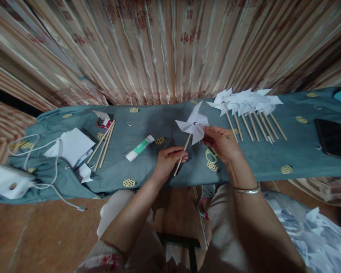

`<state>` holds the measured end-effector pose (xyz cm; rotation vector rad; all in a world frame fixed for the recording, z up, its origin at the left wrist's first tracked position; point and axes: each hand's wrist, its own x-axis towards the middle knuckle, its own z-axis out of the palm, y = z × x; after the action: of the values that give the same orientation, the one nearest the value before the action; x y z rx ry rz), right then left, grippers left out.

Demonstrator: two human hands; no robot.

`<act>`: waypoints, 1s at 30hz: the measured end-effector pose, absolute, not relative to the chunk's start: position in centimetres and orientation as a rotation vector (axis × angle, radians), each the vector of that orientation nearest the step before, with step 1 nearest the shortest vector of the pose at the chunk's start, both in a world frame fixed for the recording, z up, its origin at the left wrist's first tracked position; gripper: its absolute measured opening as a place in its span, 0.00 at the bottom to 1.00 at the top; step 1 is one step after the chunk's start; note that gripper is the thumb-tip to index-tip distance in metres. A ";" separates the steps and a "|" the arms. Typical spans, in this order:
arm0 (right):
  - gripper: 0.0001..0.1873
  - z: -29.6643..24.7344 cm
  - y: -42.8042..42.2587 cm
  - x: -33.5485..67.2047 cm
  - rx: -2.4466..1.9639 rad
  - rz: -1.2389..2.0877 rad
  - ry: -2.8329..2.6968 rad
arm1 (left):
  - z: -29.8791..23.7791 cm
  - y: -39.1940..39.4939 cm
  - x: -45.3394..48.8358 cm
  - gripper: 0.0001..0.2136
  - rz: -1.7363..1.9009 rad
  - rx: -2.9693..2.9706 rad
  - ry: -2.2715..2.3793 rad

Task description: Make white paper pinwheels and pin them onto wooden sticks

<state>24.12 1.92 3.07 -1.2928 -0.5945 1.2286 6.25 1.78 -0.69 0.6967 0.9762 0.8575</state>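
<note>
Left hand gripping pinwheel, right hand pinching blade | pinwheel pile lying two o'clock, apparently finished | sticks, paper lying unused, nine o'clock

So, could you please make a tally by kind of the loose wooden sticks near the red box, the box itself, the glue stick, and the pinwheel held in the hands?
Loose wooden sticks: 3
Red box: 1
Glue stick: 1
Held pinwheel: 1
Total: 6

Left fingers curled, right fingers pinched
</note>
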 end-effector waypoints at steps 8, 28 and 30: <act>0.24 3.0 1.9 25.0 -1.411 0.900 -0.716 | -0.6 1.9 6.1 0.18 0.872 0.702 0.971; 0.15 1.8 2.9 25.9 -1.396 0.733 -0.785 | -0.5 1.9 6.1 0.20 0.878 0.704 0.991; 0.17 2.0 2.7 25.7 -1.383 0.744 -0.792 | -0.5 1.9 6.1 0.20 0.885 0.702 0.991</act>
<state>25.65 2.70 2.05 -1.3829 -0.7919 0.7437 6.07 1.94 -0.52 0.7018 0.9912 0.8848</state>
